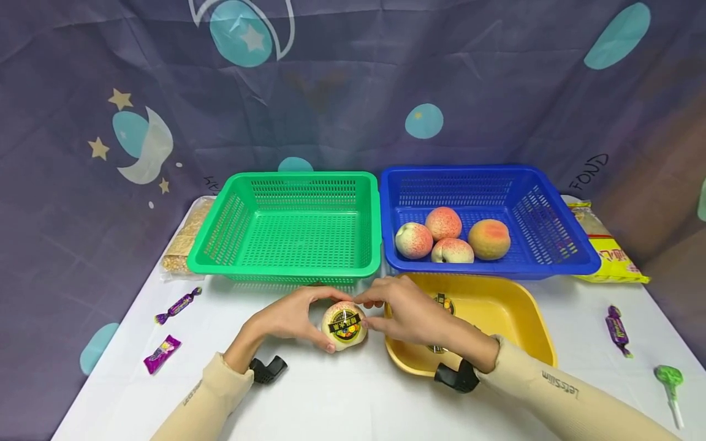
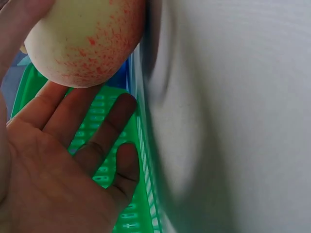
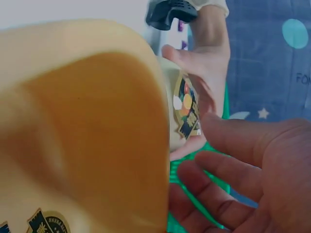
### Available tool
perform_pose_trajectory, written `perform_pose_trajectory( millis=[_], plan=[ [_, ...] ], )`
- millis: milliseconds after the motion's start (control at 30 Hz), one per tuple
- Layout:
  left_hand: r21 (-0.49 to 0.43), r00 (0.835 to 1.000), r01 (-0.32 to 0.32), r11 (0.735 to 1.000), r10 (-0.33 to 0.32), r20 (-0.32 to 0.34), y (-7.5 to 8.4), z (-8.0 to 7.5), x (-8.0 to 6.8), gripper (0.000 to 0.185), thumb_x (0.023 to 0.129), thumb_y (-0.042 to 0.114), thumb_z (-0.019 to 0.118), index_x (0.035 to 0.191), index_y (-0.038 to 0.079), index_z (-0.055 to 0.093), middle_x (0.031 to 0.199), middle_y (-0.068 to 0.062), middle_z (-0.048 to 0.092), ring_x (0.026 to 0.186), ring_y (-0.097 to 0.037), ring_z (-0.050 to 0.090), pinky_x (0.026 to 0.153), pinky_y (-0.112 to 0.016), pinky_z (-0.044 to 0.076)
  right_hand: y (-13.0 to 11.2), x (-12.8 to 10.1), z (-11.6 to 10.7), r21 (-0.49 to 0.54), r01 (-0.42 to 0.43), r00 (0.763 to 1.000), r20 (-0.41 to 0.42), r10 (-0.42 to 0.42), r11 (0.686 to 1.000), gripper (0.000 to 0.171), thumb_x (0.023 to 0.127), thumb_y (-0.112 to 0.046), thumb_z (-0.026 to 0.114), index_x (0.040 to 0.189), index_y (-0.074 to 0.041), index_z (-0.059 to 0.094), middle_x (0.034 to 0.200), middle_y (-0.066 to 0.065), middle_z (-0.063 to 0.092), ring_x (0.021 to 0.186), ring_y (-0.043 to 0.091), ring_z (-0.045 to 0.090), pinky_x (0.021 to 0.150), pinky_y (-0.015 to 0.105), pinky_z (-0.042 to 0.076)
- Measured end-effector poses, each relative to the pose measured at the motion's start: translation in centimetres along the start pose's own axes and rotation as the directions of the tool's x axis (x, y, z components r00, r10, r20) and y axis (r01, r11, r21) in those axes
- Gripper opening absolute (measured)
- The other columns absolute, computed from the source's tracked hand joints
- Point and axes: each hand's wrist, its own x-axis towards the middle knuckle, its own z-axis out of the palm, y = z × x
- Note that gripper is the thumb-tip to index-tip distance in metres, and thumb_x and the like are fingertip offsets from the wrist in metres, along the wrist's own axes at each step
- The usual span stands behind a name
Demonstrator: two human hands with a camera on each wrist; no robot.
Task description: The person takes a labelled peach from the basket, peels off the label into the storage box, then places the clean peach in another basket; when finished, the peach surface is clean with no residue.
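Sticker (image 1: 344,324) print too small to read; yellow tub (image 3: 87,145) blurred.

I read "let'slim" printed upside down on the beige right sleeve (image 1: 559,384). The dark blue backdrop cloth (image 1: 592,168) shows "FOND". The round black-and-yellow sticker (image 1: 344,324) on the peach: print too small to read.

Peach (image 1: 344,325) between hands is showing cream skin with red speckling and wearing a black-and-yellow sticker. Left basket (image 1: 292,228) is showing green, right basket (image 1: 488,214) blue; four peaches (image 1: 451,237) inside are showing cream to orange with pink blush. Tray (image 1: 496,312) is showing yellow. Counter (image 1: 353,398) is showing white. Backdrop (image 1: 353,92) is showing dusky purple with teal dots, pale moons and yellow stars. Wrapped candies (image 1: 178,305) are showing purple; lollipop (image 1: 668,375) green. Sleeves (image 1: 551,392) are showing beige.
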Motion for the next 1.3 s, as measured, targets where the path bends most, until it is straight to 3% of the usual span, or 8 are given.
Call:
perform_pose_trajectory(
  millis=[267,533,833,1133,1300],
  plan=[
    [0.007,1.0,0.007,1.0,-0.007,-0.026,-0.2,0.1,-0.2,0.079,0.059,0.038,0.099,0.131,0.037,0.064,0.131,0.021,0.064,0.13,-0.01,0.056,0.116,-0.045,0.04,0.1,0.5,1.0,0.067,-0.045,0.999,0.011,0.044,0.997,0.028,0.085,-0.016,0.082,0.112,-0.014,0.079,0.098,-0.006,0.077,0.089,0.014,0.066,0.084,0.034,0.028],
    [0.054,0.999,-0.008,0.999,0.01,-0.044,0.1,0.2,-0.3,0.08,0.059,0.044,0.098,0.131,0.036,0.064,0.129,0.022,0.065,0.127,-0.008,0.058,0.114,-0.043,0.043,-0.4,0.9,1.0,0.087,-0.098,0.995,-0.012,0.099,0.991,0.008,0.082,-0.015,0.084,0.086,-0.018,0.079,0.081,-0.013,0.074,0.079,0.007,0.065,0.084,0.035,0.028],
    [0.071,0.999,-0.032,0.997,0.035,-0.042,0.7,0.5,-0.1,0.08,0.06,0.045,0.098,0.131,0.033,0.064,0.127,0.021,0.066,0.125,-0.008,0.059,0.112,-0.044,0.045,-1.0,1.1,0.7,0.107,-0.176,0.984,-0.004,0.178,0.978,0.018,0.084,-0.018,0.084,0.071,-0.022,0.072,0.064,-0.016,0.066,0.069,-0.005,0.055,0.086,0.039,0.029],
    [0.067,0.999,-0.009,0.998,0.011,-0.037,0.5,0.5,-0.2,0.078,0.061,0.045,0.097,0.131,0.035,0.063,0.128,0.02,0.066,0.126,-0.009,0.058,0.113,-0.045,0.044,-0.9,0.5,0.7,0.128,-0.021,1.0,-0.003,0.021,0.992,0.015,0.087,-0.014,0.079,0.077,-0.023,0.072,0.074,-0.019,0.068,0.082,0.003,0.06,0.087,0.037,0.028],
    [0.039,0.999,0.005,0.999,-0.003,-0.036,0.4,0.2,-0.3,0.078,0.06,0.044,0.097,0.13,0.036,0.063,0.127,0.02,0.066,0.126,-0.01,0.059,0.113,-0.046,0.043,-0.6,-0.1,-0.2,0.197,0.077,0.997,-0.043,-0.07,0.977,0.013,0.09,-0.012,0.076,0.083,-0.021,0.071,0.079,-0.014,0.071,0.079,-0.001,0.058,0.09,0.036,0.035]
  ],
)
